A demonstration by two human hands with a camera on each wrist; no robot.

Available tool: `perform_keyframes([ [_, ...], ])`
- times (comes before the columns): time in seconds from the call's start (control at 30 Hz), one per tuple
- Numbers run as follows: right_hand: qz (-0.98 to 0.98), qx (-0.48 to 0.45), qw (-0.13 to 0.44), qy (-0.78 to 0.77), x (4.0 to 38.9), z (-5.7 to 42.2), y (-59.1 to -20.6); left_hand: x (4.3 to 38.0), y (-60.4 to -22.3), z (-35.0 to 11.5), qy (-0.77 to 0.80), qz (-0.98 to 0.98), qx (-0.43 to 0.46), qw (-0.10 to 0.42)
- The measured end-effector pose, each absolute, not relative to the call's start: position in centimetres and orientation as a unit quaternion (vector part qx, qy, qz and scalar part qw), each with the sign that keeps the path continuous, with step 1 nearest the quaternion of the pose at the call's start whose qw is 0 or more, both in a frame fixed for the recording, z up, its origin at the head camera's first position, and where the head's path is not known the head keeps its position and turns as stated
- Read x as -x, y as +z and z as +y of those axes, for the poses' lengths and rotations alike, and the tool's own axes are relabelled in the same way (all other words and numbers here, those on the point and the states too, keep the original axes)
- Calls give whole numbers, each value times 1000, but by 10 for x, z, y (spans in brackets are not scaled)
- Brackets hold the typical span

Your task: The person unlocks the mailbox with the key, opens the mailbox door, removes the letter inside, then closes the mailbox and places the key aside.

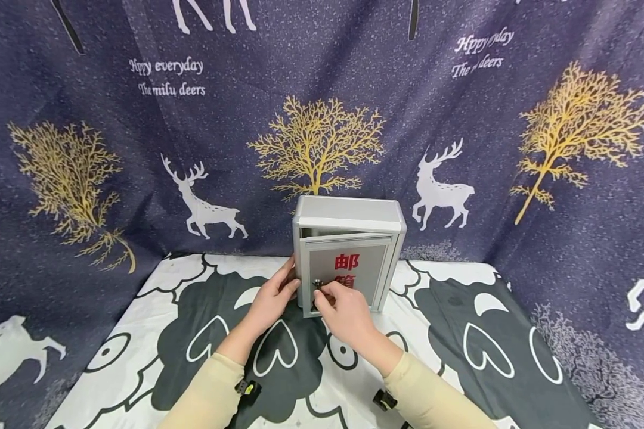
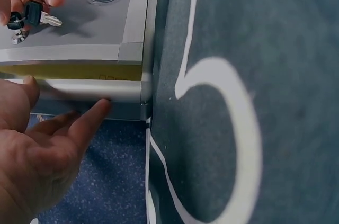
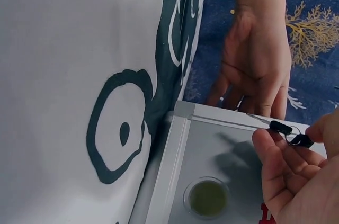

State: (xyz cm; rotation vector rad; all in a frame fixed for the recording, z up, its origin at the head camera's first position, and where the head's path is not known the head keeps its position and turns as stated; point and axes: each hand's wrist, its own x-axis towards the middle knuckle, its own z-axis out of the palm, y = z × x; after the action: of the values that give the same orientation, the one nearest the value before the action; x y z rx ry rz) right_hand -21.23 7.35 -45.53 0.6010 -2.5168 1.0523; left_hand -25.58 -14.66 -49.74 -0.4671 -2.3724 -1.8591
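Observation:
A silver-grey metal mailbox stands upright, red characters on its front door. That door is slightly ajar along its left edge, and a gap shows inside. My left hand rests against the box's left side, fingers fairly straight and thumb at the front rim. At the door's left edge, my right hand pinches the black head of a key by the lock. A second black-headed key hangs from the same ring. How far the pinched key sits in the lock is hidden.
Under the box lies a white and dark-grey patterned cloth. A dark blue curtain with deer and gold trees hangs close behind it. The door has a round window low down.

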Motion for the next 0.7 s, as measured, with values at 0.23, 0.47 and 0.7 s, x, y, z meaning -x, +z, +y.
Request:
perform_keyframes([
  [0.23, -862, -251, 175, 404, 201, 87, -457, 254, -496, -143, -597, -788, 139, 62],
  [0.47, -834, -308, 165, 426, 191, 110, -462, 253, -494, -141, -585, -797, 136, 67],
  [0.7, -812, -334, 118, 463, 183, 135, -466, 252, -493, -140, -585, -797, 135, 67],
])
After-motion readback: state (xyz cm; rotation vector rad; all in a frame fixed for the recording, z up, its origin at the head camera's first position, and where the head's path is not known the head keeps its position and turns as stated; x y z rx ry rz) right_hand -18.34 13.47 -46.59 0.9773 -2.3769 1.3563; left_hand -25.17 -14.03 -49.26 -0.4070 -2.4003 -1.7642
